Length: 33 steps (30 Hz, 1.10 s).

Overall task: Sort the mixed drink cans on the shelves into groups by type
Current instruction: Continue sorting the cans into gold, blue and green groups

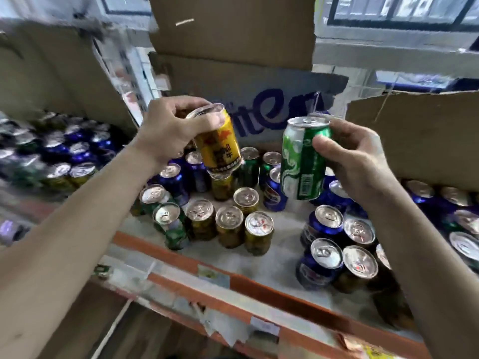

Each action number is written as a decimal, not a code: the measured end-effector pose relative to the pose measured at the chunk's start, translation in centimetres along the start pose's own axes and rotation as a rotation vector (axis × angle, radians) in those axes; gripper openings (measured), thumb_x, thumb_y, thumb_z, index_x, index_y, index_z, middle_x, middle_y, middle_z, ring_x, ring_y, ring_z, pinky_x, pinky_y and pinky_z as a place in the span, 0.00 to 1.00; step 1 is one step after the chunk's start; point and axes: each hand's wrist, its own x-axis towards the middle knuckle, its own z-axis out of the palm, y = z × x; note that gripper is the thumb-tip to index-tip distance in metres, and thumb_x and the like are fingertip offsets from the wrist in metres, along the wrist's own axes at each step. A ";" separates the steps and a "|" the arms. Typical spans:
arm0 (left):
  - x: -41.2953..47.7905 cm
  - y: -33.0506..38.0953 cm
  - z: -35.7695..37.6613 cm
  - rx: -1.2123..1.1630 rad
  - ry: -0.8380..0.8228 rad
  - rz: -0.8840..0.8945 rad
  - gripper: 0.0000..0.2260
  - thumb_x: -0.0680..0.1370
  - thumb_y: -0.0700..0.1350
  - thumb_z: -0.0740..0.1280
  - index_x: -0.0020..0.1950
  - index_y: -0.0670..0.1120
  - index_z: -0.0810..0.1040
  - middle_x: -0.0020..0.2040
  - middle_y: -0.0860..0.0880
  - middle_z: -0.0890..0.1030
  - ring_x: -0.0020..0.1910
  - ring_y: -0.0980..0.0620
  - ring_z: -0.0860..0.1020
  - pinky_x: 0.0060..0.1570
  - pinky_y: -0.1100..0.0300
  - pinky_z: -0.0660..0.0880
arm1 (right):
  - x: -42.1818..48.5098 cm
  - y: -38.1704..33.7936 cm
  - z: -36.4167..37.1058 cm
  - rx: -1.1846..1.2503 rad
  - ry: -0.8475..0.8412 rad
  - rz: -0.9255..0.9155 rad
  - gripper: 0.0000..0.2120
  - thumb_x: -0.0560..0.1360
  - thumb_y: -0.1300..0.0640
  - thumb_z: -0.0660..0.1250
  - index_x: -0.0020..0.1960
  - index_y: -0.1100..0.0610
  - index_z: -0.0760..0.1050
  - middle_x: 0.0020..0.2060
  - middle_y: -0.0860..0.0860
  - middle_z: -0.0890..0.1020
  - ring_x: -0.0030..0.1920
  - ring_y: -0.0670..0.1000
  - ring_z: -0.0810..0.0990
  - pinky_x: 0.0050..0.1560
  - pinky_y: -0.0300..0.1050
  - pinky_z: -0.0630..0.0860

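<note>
Above the orange-edged shelf [248,283], left hand [166,130] gripping a tilted yellow metal can [217,143], right hand [355,159] beside it clasping a green metal can [302,164], gold-topped standing cans [230,226] below both hands

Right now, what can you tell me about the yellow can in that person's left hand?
The yellow can is a short metal drink can with a golden-yellow wrap, a red emblem and dark lettering too blurred to read. Its silver rim and top face up and to the left, so it is tilted with the base swung down to the right. The left hand grips it round the upper end, fingers curled over the rim. It is held in the air above the cans standing on the shelf, its base just over another gold can.
</note>
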 end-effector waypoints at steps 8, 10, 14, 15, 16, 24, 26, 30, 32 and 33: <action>-1.4 -4.0 -9.8 0.090 0.038 -0.021 0.12 0.64 0.59 0.77 0.45 0.58 0.84 0.44 0.55 0.85 0.46 0.57 0.82 0.43 0.64 0.78 | 2.5 0.0 10.7 -0.040 -0.063 0.009 0.29 0.63 0.46 0.78 0.62 0.53 0.79 0.54 0.54 0.85 0.58 0.57 0.83 0.61 0.59 0.77; -1.6 -5.0 -11.9 0.074 0.034 -0.027 0.11 0.65 0.57 0.77 0.44 0.58 0.83 0.42 0.57 0.85 0.43 0.62 0.81 0.42 0.68 0.75 | 2.9 0.3 13.1 -0.059 -0.070 0.005 0.28 0.64 0.48 0.77 0.62 0.54 0.79 0.55 0.54 0.85 0.58 0.57 0.83 0.62 0.59 0.77; -2.0 -7.2 -15.7 0.086 0.016 -0.057 0.14 0.66 0.52 0.80 0.49 0.55 0.82 0.44 0.55 0.84 0.41 0.62 0.81 0.40 0.68 0.76 | 3.5 1.4 17.1 -0.138 -0.072 0.005 0.25 0.68 0.55 0.75 0.64 0.55 0.78 0.54 0.52 0.85 0.57 0.53 0.83 0.59 0.52 0.79; -2.1 -7.7 -16.6 0.082 0.018 -0.061 0.15 0.66 0.52 0.81 0.50 0.54 0.82 0.44 0.54 0.84 0.42 0.61 0.81 0.40 0.68 0.76 | 3.6 1.8 18.0 -0.166 -0.065 0.003 0.24 0.67 0.55 0.76 0.63 0.54 0.78 0.53 0.51 0.86 0.57 0.52 0.84 0.57 0.49 0.80; -2.1 -8.3 -17.6 0.076 0.023 -0.063 0.17 0.65 0.53 0.81 0.51 0.52 0.83 0.45 0.53 0.84 0.42 0.61 0.82 0.40 0.68 0.77 | 3.8 2.4 19.0 -0.194 -0.057 0.005 0.22 0.67 0.57 0.76 0.61 0.52 0.79 0.52 0.49 0.86 0.56 0.50 0.84 0.56 0.48 0.80; -2.7 -11.9 -24.0 0.107 0.017 -0.053 0.16 0.69 0.46 0.79 0.55 0.47 0.83 0.47 0.50 0.83 0.40 0.64 0.80 0.36 0.68 0.77 | 4.1 8.4 23.2 -0.316 0.166 0.044 0.24 0.67 0.59 0.80 0.61 0.53 0.79 0.54 0.49 0.85 0.56 0.49 0.83 0.61 0.53 0.79; -2.6 -12.5 -24.9 0.118 -0.001 -0.048 0.18 0.69 0.47 0.79 0.56 0.47 0.83 0.45 0.53 0.82 0.39 0.66 0.80 0.38 0.69 0.76 | 3.9 9.6 23.4 -0.349 0.211 0.086 0.29 0.65 0.55 0.82 0.64 0.52 0.77 0.57 0.49 0.84 0.59 0.47 0.82 0.64 0.53 0.77; -2.2 -13.7 -25.8 0.092 -0.023 -0.055 0.17 0.67 0.51 0.81 0.53 0.53 0.82 0.46 0.54 0.83 0.43 0.61 0.81 0.42 0.65 0.78 | 3.8 10.8 24.2 -0.452 0.218 0.165 0.38 0.58 0.46 0.82 0.66 0.54 0.78 0.57 0.48 0.84 0.58 0.45 0.82 0.63 0.48 0.77; -2.1 -14.1 -25.9 0.093 -0.024 -0.065 0.17 0.65 0.53 0.81 0.50 0.57 0.81 0.46 0.55 0.83 0.45 0.59 0.82 0.43 0.65 0.79 | 3.5 11.0 24.6 -0.522 0.195 0.199 0.31 0.62 0.53 0.82 0.63 0.54 0.79 0.54 0.47 0.84 0.54 0.41 0.82 0.56 0.36 0.78; -2.0 -14.2 -25.8 0.095 -0.024 -0.072 0.17 0.65 0.53 0.81 0.49 0.58 0.81 0.46 0.55 0.83 0.45 0.59 0.81 0.42 0.65 0.79 | 3.4 11.1 24.7 -0.547 0.183 0.211 0.28 0.63 0.57 0.82 0.62 0.55 0.80 0.52 0.47 0.84 0.52 0.40 0.82 0.53 0.32 0.76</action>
